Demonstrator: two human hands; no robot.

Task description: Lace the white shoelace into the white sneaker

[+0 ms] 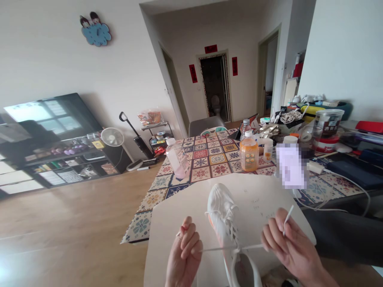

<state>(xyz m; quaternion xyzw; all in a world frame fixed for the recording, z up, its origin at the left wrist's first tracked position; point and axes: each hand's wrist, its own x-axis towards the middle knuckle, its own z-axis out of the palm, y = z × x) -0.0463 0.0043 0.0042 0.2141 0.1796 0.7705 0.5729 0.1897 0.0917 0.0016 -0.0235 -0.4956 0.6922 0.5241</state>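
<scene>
A white shoe [221, 203] lies on a white board, its toe pointing away from me and its opening near the bottom edge of the view. Left of the shoe, my left hand [186, 251] is closed on one end of the white shoelace. To the right, my right hand [289, 243] pinches the other end, whose tip sticks up above the fingers. Between the hands the shoelace [254, 246] runs nearly straight across the shoe, just in front of its opening. Neither hand touches the shoe's body.
The white board [167, 215] rests over a patterned tablecloth [200, 154]. Behind it stand a pink-tinted bottle [178, 161] and an orange bottle [249, 154]. A blurred-out screen [291, 166], cables and a dark-lidded jar [327, 125] are on the right.
</scene>
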